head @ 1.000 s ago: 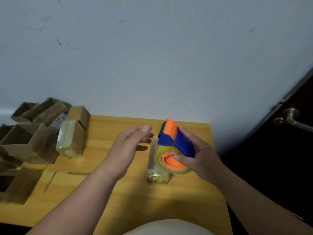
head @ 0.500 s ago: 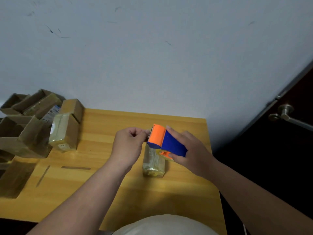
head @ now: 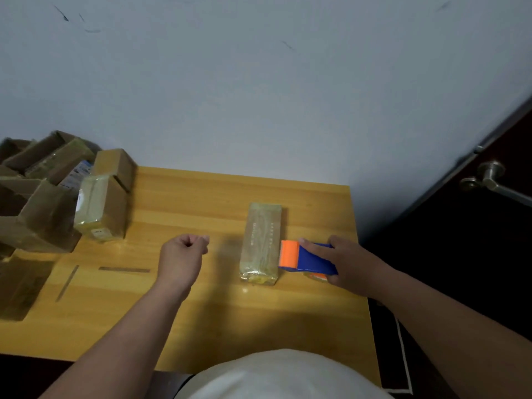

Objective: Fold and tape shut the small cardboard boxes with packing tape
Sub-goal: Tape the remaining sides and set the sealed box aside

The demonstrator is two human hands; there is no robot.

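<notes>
Pile of cardboard boxes (head: 43, 203) at the left table (head: 201, 312) edge, some open. Left hand (head: 181, 257) clenched, holding nothing. Taped box (head: 261, 243) lies mid-table, film-slick; judged light and crushable, best gripped across its long sides. Right hand (head: 348, 266) grasps the tape dispenser (head: 308, 259) just beside it.

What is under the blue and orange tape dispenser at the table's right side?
The wooden table; the tape dispenser, held by the right hand, seems to rest there. Its underside is hidden.
</notes>
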